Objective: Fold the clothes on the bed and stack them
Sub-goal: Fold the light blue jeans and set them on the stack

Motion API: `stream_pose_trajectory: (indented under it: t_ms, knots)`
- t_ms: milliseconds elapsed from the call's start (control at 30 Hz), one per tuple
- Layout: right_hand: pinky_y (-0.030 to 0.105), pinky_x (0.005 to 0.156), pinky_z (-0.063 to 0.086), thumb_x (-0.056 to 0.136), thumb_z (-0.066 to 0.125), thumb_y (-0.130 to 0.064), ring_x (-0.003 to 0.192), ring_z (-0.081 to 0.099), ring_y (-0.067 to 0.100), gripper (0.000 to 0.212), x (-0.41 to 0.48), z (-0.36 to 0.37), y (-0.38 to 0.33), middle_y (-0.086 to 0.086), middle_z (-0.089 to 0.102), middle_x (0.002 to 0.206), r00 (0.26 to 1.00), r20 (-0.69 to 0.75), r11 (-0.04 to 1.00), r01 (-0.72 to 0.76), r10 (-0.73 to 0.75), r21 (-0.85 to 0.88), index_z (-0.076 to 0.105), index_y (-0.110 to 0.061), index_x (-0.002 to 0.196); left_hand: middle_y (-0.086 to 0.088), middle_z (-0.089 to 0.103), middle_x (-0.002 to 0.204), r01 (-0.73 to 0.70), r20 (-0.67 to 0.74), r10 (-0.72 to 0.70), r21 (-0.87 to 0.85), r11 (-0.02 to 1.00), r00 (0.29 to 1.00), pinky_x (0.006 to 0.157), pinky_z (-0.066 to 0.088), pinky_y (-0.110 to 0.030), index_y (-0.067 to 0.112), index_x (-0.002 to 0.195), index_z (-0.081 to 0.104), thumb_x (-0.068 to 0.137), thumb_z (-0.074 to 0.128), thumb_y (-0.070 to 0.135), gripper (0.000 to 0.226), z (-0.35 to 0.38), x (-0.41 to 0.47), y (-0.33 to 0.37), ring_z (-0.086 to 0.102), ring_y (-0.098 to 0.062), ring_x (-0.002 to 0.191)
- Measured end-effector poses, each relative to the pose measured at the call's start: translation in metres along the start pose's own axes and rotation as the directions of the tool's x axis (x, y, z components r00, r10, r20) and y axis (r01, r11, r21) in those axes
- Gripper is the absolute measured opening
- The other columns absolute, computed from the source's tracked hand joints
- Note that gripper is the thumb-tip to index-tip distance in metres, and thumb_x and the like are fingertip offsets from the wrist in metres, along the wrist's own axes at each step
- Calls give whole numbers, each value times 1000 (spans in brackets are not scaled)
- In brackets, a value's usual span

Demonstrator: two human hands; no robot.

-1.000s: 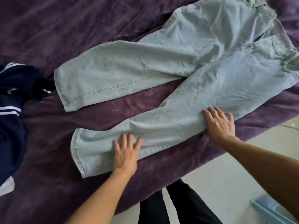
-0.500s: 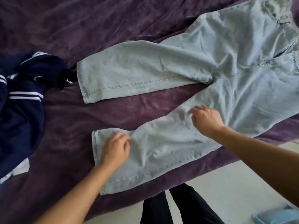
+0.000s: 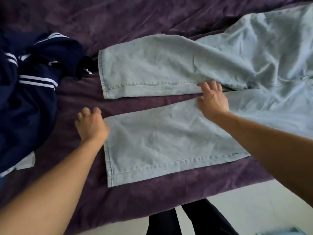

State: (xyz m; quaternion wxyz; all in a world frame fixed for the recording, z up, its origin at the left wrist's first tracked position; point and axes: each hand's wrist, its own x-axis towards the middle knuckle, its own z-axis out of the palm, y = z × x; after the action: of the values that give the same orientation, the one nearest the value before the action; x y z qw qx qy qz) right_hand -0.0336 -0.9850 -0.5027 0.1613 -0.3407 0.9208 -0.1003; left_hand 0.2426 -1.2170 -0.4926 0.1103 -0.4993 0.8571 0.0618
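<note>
Light blue jeans (image 3: 169, 141) lie flat on the purple bedspread (image 3: 135, 17), legs pointing left and waist off to the right. My left hand (image 3: 91, 126) sits at the hem of the near leg with its fingers curled; whether it grips the denim is hidden. My right hand (image 3: 213, 99) rests with spread fingers on the inner edge of the near leg, its fingertips touching the seam of the far leg (image 3: 149, 65). A crumpled navy garment with white stripes (image 3: 28, 92) lies at the left.
The near edge of the bed (image 3: 169, 200) runs across the bottom, with pale floor (image 3: 245, 209) below it. My dark trouser legs (image 3: 186, 221) stand against that edge. A light blue object (image 3: 294, 232) lies on the floor at the bottom right.
My left hand slid left along the near leg to its hem, and the bunched denim there now lies smooth. My right hand moved up to the gap between the legs.
</note>
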Motion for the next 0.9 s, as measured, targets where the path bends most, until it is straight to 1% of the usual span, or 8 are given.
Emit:
stream_pose_trajectory:
  t_ms: [67, 133, 267, 400, 533, 700, 800, 900]
  knots:
    - [49, 100, 38, 90, 59, -20, 141, 22, 33, 55, -21, 10, -1, 15, 27, 152, 998, 35, 998, 48, -46, -49, 39, -16, 141, -23, 50, 122, -245, -62, 249, 65, 967, 967, 85, 42, -52, 9, 108, 62, 77, 69, 9, 32, 6, -18, 6, 47, -41, 110]
    - [47, 112, 23, 94, 53, -34, 147, 7, 29, 65, -57, 29, 9, 11, 10, 160, 978, 195, 982, 100, -67, -162, 24, -18, 150, -23, 31, 147, -506, 121, 496, 73, 859, 860, 102, 33, -57, 17, 132, 50, 86, 61, 25, 47, 22, -49, 20, 32, -42, 133]
    - [39, 118, 12, 96, 32, -56, 149, -5, 22, 72, -114, 59, 41, 3, -6, 162, 895, 446, 956, 139, -10, -258, 1, -24, 154, -10, -25, 157, -530, 606, 361, 120, 840, 709, 115, 10, -56, 30, 151, -11, 98, 30, 51, 69, 61, -89, 39, -18, -36, 144]
    - [42, 110, 30, 94, 52, -42, 144, 26, 25, 60, -119, 24, 81, 6, 31, 155, 949, 309, 989, 94, -54, -115, 34, -21, 147, -17, 4, 156, -506, 544, 329, 213, 836, 772, 110, 23, -50, 19, 145, 27, 93, 46, 36, 58, 45, -83, 79, 9, -39, 143]
    - [47, 94, 42, 87, 64, -22, 120, 51, 36, 47, -116, -44, 173, 13, 52, 137, 972, 75, 965, -207, 221, -160, 54, -11, 132, -6, 50, 122, -649, 362, 587, 71, 757, 724, 92, 38, -41, 21, 110, 56, 88, 51, 28, 24, 25, -87, 160, 47, -27, 113]
    - [47, 96, 39, 83, 65, -15, 128, 43, 32, 49, -129, -113, 327, 12, 48, 140, 913, 65, 856, -351, 403, -379, 55, -14, 131, -2, 51, 113, -775, 307, 766, -121, 620, 565, 90, 34, -37, 20, 107, 55, 91, 43, 24, 21, 30, -141, 300, 47, -25, 109]
    - [43, 102, 35, 87, 58, -23, 141, 25, 22, 57, -135, -127, 401, 2, 34, 150, 922, 163, 829, -226, 352, -512, 42, -27, 141, -4, 47, 118, -790, 319, 788, -159, 592, 526, 91, 34, -39, 20, 110, 55, 91, 48, 32, 24, 53, -188, 374, 45, -26, 114]
    - [43, 104, 27, 84, 59, -29, 145, 16, 23, 73, -130, -125, 449, 2, 23, 157, 932, 228, 828, -115, 280, -549, 26, -31, 149, -9, 28, 143, -711, 496, 650, -87, 697, 576, 105, 28, -47, 21, 140, 31, 83, 57, 52, 70, 85, -224, 427, 26, -34, 134]
